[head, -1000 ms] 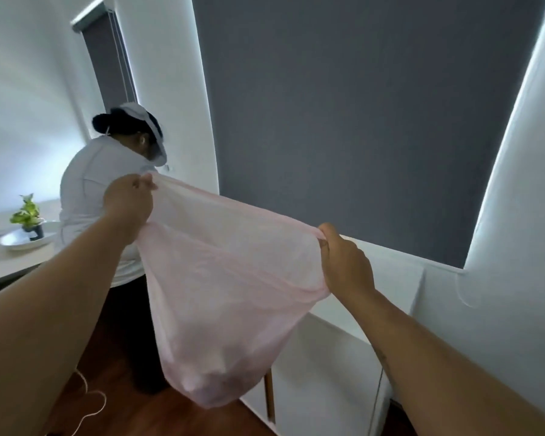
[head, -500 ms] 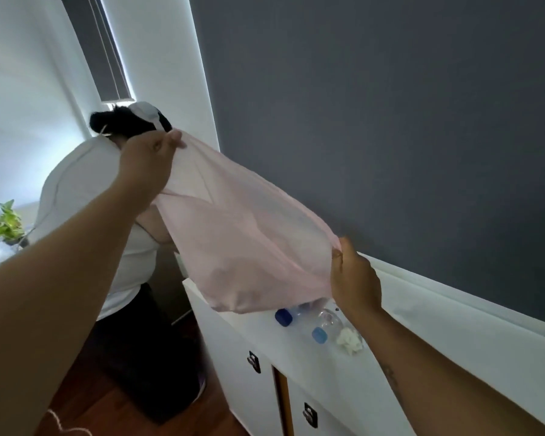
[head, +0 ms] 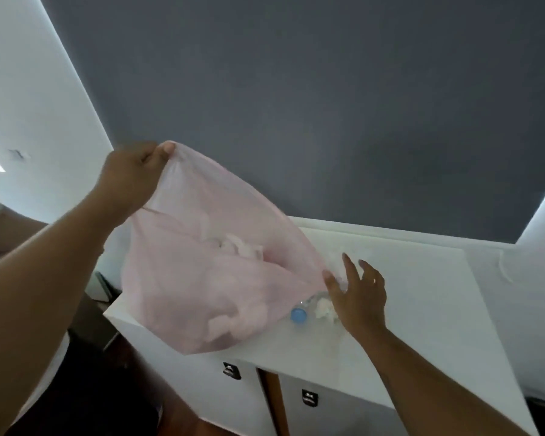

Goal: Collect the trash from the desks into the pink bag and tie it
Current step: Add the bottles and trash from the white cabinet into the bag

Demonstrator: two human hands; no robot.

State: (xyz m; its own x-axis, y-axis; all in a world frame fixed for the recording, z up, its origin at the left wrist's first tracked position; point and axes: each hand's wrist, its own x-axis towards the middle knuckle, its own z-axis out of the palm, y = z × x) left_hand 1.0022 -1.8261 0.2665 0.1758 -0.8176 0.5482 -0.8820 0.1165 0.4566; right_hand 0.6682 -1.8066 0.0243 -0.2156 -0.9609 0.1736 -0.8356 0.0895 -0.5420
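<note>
left hand (head: 132,174) held the pink bag (head: 202,278) up by its rim; right hand (head: 359,294) hovered released over trash on the worktop (head: 422,325).

the left hand pinched the bag's upper rim between thumb and fingers, so the mouth slanted down toward the right, its bottom resting near the worktop's front edge with crumpled white trash inside. the right hand was spread, holding nothing, thumb just beside the bag's lower rim. a clear bottle (head: 298,315) with a blue cap lay just left of that palm, cap toward the camera and body partly hidden under the bag's edge, with a crumpled tissue (head: 323,306) between cap and palm. the right hand was by far the nearer one, and the bag's mouth lay just to its left, so a short sweep looked enough.
</note>
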